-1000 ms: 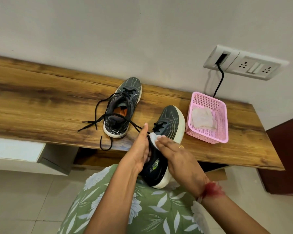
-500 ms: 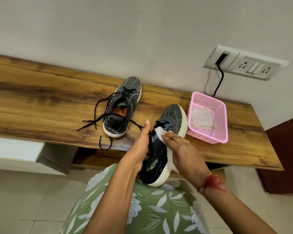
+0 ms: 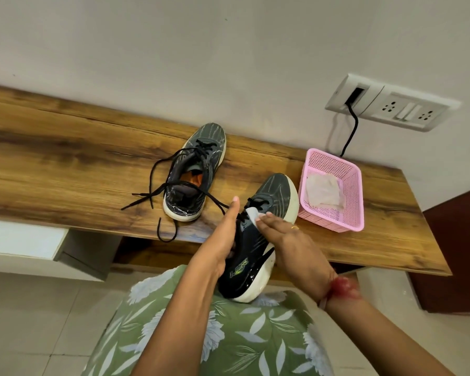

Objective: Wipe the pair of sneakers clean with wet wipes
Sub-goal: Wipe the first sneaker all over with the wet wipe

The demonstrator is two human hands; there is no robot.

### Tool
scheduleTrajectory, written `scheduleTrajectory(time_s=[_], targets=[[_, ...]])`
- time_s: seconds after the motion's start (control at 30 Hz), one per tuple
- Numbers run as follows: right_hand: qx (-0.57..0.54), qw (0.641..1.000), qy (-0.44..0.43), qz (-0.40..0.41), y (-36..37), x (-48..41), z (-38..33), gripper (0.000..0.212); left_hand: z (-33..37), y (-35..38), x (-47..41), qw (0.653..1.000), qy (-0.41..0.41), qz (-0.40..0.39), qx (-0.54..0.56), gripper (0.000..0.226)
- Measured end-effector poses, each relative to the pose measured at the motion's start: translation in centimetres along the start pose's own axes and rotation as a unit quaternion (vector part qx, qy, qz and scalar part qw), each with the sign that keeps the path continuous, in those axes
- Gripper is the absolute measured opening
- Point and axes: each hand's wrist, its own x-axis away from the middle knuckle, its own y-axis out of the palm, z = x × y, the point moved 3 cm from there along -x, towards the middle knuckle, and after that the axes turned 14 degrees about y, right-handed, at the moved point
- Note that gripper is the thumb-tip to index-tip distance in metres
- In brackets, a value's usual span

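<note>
The fingers [image 3: 274, 222] of the right hand [image 3: 293, 242] lie flat and together, pressing a white wet wipe [image 3: 252, 213] onto the laced upper of a dark grey, white-soled sneaker [image 3: 244, 270]. The left hand [image 3: 223, 240] grips its side, heel over the lap [image 3: 201, 335] — mid-wipe, I'd say, and the next stroke wants that grip firm while the wipe runs toward the toe. Its loose-laced twin sneaker [image 3: 193, 175] stands on the long wood-grain tabletop [image 3: 65, 164] against a pale wall [image 3: 228, 63], near a pink plastic mesh basket [image 3: 329, 217] holding a crumpled wipe [image 3: 323, 191].

Long wood-grain counter [image 3: 65, 164] against a white wall [image 3: 174, 50], pink mesh basket [image 3: 334, 217] near its right end, white socket panel [image 3: 396, 109] above, black cable [image 3: 355, 126] plugged in and dropping behind the basket, pale floor tiles [image 3: 25, 321], green leaf-print fabric [image 3: 228, 343] in foreground.
</note>
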Motion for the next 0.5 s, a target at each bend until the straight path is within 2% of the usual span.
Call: scheduleTrajectory(time_s=[0.1, 0.2, 0.3, 0.4, 0.5], targets=[[0.027, 0.999, -0.038, -0.006, -0.4, 0.2, -0.4, 0.066, 0.0, -0.1, 0.0, 1.0, 0.004, 0.008, 0.006, 0.077], [0.061, 0.998, 0.0, 0.005, -1.0, -2.2, 2.1, 0.06, 0.1, 0.5, 0.1, 1.0, 0.014, -0.01, -0.001, 0.067], [0.026, 0.999, 0.027, -0.015, -1.5, -3.3, 3.1, 0.056, 0.1, 0.7, 0.2, 1.0, 0.026, -0.005, -0.013, 0.069], [0.003, 0.999, -0.018, -0.044, -1.5, -2.4, 1.8, 0.057, 0.2, 0.5, 0.1, 0.999, 0.037, 0.029, -0.023, 0.067], [0.01, 0.999, -0.027, -0.037, -1.5, -2.2, 2.0, 0.059, 0.1, 0.6, 0.0, 0.998, 0.039, 0.044, -0.03, 0.078]])
